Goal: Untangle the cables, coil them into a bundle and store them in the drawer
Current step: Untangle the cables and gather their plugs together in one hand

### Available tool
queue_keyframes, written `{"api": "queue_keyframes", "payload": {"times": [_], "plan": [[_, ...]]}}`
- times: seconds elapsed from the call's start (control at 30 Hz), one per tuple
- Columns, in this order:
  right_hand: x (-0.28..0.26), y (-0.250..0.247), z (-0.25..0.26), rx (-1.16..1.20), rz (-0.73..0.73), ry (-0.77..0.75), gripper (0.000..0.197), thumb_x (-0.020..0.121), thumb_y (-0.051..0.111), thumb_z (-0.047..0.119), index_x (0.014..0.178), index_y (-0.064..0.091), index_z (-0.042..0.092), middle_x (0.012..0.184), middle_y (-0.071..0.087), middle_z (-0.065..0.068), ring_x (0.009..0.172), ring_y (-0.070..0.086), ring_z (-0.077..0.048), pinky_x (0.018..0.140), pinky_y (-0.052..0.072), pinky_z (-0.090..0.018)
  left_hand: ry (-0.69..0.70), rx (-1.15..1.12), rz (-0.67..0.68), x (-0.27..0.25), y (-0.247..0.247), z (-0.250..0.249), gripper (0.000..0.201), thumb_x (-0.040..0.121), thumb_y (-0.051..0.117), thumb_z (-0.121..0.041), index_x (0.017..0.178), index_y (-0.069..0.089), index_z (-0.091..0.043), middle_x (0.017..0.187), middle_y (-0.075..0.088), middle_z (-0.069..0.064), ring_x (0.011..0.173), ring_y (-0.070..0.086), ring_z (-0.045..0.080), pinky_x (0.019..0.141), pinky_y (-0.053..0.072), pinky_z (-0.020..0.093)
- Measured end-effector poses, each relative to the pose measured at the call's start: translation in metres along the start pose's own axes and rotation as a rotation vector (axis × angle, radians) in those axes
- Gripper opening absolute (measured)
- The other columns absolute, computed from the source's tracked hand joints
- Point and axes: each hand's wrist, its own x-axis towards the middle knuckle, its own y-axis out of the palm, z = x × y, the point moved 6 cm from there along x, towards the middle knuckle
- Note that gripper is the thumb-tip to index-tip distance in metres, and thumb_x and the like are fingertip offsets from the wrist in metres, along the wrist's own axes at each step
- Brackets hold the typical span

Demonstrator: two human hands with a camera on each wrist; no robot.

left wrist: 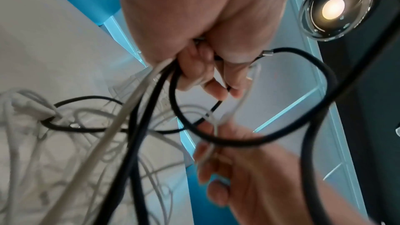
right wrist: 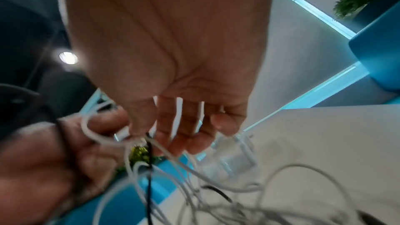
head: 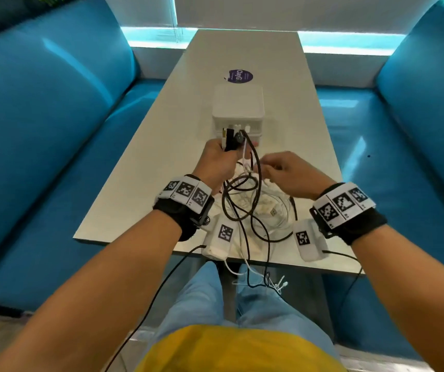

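A tangle of black and white cables [head: 253, 208] lies on the near end of the white table [head: 161, 146]. My left hand [head: 219, 159] is raised above it and grips several cable ends, black and white plugs sticking up from the fist. In the left wrist view a black cable [left wrist: 259, 140] loops from that fist [left wrist: 194, 54]. My right hand [head: 286, 170] is beside it and pinches a thin white cable [right wrist: 95, 136] between thumb and fingers. A white drawer box [head: 238, 108] stands just beyond the hands; its front is partly hidden by them.
Blue bench seats [head: 54, 130] flank the table on both sides. A purple round sticker [head: 239, 76] lies beyond the drawer box. Some cable ends [head: 277, 284] hang over the near table edge above my knees.
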Motion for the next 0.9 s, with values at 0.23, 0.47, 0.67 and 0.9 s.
{"api": "queue_keyframes", "payload": {"times": [0.23, 0.47, 0.67, 0.9], "plan": [[-0.001, -0.002, -0.038, -0.113, -0.024, 0.123, 0.031, 0.098, 0.049, 0.029, 0.077, 0.064, 0.012, 0.067, 0.058, 0.0, 0.063, 0.052, -0.016, 0.059, 0.036, -0.025, -0.091, -0.004, -0.089, 0.0, -0.032, 0.004, 0.012, 0.089, 0.062, -0.008, 0.095, 0.071, -0.003, 0.069, 0.055, 0.007, 0.043, 0.022, 0.011, 0.04, 0.018, 0.021], [-0.003, -0.025, -0.065, -0.108, -0.334, 0.302, 0.032, 0.102, 0.04, 0.027, 0.081, 0.057, 0.01, 0.085, 0.059, -0.007, 0.089, 0.053, -0.026, 0.075, 0.032, -0.027, -0.123, -0.131, -0.16, -0.003, -0.05, 0.006, 0.011, 0.093, 0.06, -0.015, 0.095, 0.064, -0.004, 0.073, 0.067, 0.004, 0.04, 0.024, 0.007, 0.038, 0.019, 0.019], [0.002, -0.014, -0.079, -0.212, -0.156, 0.443, 0.035, 0.098, 0.047, 0.037, 0.087, 0.067, 0.01, 0.1, 0.068, -0.018, 0.094, 0.061, -0.037, 0.085, 0.049, -0.04, -0.078, -0.245, -0.182, -0.002, -0.056, -0.002, 0.006, 0.092, 0.061, -0.015, 0.091, 0.066, -0.011, 0.081, 0.063, 0.006, 0.045, 0.024, 0.008, 0.04, 0.02, 0.02], [0.017, -0.027, -0.005, -0.214, -0.165, 0.123, 0.023, 0.091, 0.058, 0.022, 0.114, 0.065, 0.021, 0.105, 0.063, -0.002, 0.092, 0.058, -0.017, 0.083, 0.045, -0.027, -0.001, -0.148, -0.052, -0.001, -0.029, -0.006, 0.011, 0.092, 0.063, -0.02, 0.084, 0.07, -0.018, 0.087, 0.052, 0.017, 0.042, 0.018, 0.009, 0.038, 0.018, 0.019]]}}
